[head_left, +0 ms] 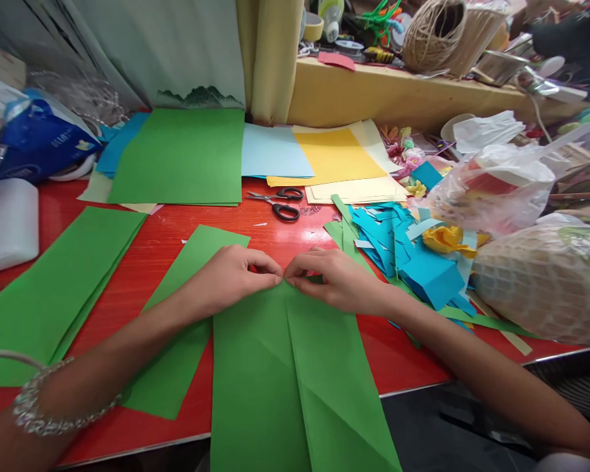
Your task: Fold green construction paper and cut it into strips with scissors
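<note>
A long green paper sheet (295,387) lies in front of me on the red table (142,249), with a lengthwise fold down its middle and its near end hanging over the table edge. My left hand (236,272) and my right hand (329,278) meet at the sheet's far edge. Both pinch the paper there with thumb and fingers, fingertips almost touching. Another green strip (177,354) lies under my left forearm. A bead bracelet (54,410) circles my left wrist.
Black-handled scissors (281,202) lie just beyond my hands. Green sheets (181,154), light blue and yellow sheets (332,157) lie at the back. Blue and green paper scraps (403,252) and plastic bags (501,183) crowd the right. More green strips (54,288) lie at the left.
</note>
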The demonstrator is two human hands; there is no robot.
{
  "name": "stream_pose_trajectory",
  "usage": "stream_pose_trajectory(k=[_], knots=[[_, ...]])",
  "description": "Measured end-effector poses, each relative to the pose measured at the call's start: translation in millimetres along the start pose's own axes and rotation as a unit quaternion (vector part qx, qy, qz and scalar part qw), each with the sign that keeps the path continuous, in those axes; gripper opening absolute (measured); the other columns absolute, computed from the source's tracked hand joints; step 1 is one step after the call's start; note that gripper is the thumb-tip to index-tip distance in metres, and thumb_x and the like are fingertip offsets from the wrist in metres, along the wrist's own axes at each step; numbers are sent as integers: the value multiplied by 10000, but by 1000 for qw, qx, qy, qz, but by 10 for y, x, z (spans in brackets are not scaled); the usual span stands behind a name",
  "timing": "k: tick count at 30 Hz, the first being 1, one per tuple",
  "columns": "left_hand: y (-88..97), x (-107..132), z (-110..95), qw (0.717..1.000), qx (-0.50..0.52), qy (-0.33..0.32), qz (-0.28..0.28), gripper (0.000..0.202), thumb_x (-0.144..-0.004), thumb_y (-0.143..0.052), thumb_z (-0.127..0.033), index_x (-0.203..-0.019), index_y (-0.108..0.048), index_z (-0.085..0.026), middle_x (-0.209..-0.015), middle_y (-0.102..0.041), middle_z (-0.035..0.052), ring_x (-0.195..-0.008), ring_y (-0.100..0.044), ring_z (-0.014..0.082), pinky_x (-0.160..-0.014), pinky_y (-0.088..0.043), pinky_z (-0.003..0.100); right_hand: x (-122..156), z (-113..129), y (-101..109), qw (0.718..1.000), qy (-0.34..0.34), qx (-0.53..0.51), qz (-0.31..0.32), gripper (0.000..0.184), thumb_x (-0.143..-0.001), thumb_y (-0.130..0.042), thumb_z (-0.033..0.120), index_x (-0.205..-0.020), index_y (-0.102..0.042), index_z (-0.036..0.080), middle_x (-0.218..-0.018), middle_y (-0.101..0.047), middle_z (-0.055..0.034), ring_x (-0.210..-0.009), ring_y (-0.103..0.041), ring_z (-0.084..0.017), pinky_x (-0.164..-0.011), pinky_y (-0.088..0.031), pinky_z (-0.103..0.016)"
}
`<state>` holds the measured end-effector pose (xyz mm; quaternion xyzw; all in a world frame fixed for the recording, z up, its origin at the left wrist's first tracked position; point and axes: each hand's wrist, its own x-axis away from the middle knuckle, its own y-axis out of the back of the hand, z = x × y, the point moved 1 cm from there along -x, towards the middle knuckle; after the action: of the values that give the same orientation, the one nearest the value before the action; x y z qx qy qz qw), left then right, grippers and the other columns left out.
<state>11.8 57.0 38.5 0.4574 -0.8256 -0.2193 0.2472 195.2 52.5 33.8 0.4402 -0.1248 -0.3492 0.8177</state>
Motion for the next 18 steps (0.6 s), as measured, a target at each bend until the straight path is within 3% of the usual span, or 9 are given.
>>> stream_pose_trajectory(k=[7, 11, 14, 18], knots=[[1, -26, 37, 999, 42, 19, 11, 172, -698, -595, -339, -744, -701, -211, -740, -700, -40, -737, -610, 145, -662, -433, 230, -4, 12, 26, 1000, 1, -16, -1, 116, -831, -502, 127, -870, -610, 144, -800, -656, -21, -711, -553, -116, -649, -387, -227], [10, -27, 41, 1000, 11, -3, 3, 191, -748, -560, -350, -782, -683, -208, -762, -691, -34, -735, -606, 145, -650, -435, 233, -13, -22, 48, 1000, -14, -23, -5, 128, -858, -480, 152, -889, -603, 135, -801, -647, -23, -703, -551, -109, -630, -389, -212], [23, -36, 39, 993, -86, -67, -48, 229, -824, -485, -350, -840, -656, -199, -837, -673, -13, -791, -587, 154, -710, -429, 263, -23, -85, 40, 1000, -24, 0, -4, 140, -878, -462, 163, -896, -598, 135, -807, -642, -24, -707, -547, -115, -631, -388, -217], [29, -94, 139, 960, -195, -144, -138, 295, -906, -346, -306, -970, -598, -167, -971, -627, 43, -941, -546, 174, -839, -411, 311, -44, -184, -14, 996, 0, 86, -22, 173, -909, -427, 187, -903, -595, 145, -858, -638, -41, -774, -544, -150, -728, -389, -278]])
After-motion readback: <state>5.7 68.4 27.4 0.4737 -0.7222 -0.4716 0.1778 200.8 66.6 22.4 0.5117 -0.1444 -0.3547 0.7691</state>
